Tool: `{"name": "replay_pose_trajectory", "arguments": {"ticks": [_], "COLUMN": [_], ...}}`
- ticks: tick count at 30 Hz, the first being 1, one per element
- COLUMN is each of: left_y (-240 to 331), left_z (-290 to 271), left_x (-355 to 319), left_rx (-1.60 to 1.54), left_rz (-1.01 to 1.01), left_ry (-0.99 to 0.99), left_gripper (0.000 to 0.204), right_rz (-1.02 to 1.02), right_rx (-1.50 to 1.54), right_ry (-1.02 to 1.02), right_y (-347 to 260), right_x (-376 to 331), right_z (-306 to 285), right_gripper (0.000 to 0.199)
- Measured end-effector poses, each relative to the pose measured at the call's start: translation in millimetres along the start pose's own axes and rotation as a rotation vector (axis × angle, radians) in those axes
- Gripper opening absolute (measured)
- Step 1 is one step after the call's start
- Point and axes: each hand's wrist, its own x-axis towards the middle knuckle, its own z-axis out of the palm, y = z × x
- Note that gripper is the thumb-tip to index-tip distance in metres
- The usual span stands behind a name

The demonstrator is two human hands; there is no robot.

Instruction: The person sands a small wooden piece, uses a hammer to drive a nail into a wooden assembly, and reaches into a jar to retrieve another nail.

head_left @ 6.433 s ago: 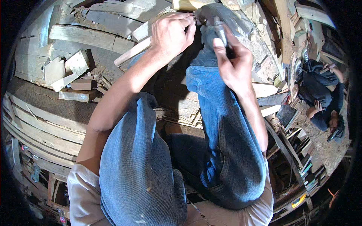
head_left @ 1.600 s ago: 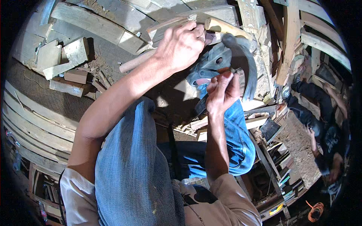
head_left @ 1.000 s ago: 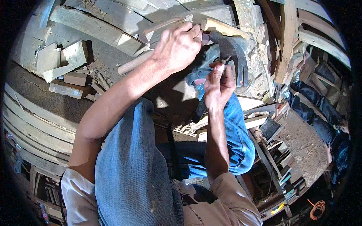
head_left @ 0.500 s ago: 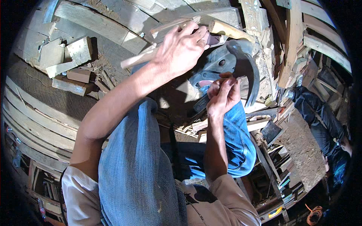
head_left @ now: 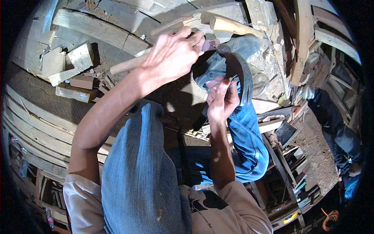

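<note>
**Curved blade held at the knee, both hands on the work**

While the left hand [head_left: 173, 54] is clenched around a small purplish piece [head_left: 210, 44] pressed near the top of the curved metal blade [head_left: 242, 76], the right hand [head_left: 222, 101] grasps the blade's lower part with fingers pinched on its inner edge. The blade arcs over the raised right knee in blue jeans [head_left: 249, 136], with a wooden handle [head_left: 233, 26] lying just beyond and timber offcuts [head_left: 68, 62] to the left. This looks like work along the blade's edge, likely honing, still under way. The next stroke calls for a firm right-hand hold and fingers kept off the edge.
</note>
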Motion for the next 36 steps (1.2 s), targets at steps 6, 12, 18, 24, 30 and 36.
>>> {"name": "replay_pose_trajectory", "arguments": {"ticks": [6, 12, 18, 24, 30, 36], "left_y": [-9, -10, -6, -8, -8, -7], "left_z": [3, 5, 0, 2, 2, 5], "left_x": [-4, -3, -3, -2, -4, -3], "left_rx": [-0.035, -0.055, -0.027, -0.058, -0.03, 0.024], "left_rz": [0.033, 0.065, 0.006, 0.03, 0.009, 0.051], "left_ry": [0.101, 0.119, 0.045, 0.073, 0.06, 0.054], "left_gripper": [0.035, 0.023, 0.034, 0.029, 0.03, 0.029], "right_rz": [-0.038, -0.069, -0.131, -0.077, -0.061, -0.101], "right_rx": [0.003, -0.223, -0.065, -0.287, -0.334, -0.126], "right_ry": [-0.01, -0.067, -0.077, -0.05, -0.07, 0.032], "right_y": [2, 13, -14, -15, -16, -19], "right_x": [1, 2, 5, 9, 11, 1], "right_z": [6, -8, 2, 3, 11, 16], "right_gripper": [0.03, 0.033, 0.032, 0.031, 0.031, 0.032]}}
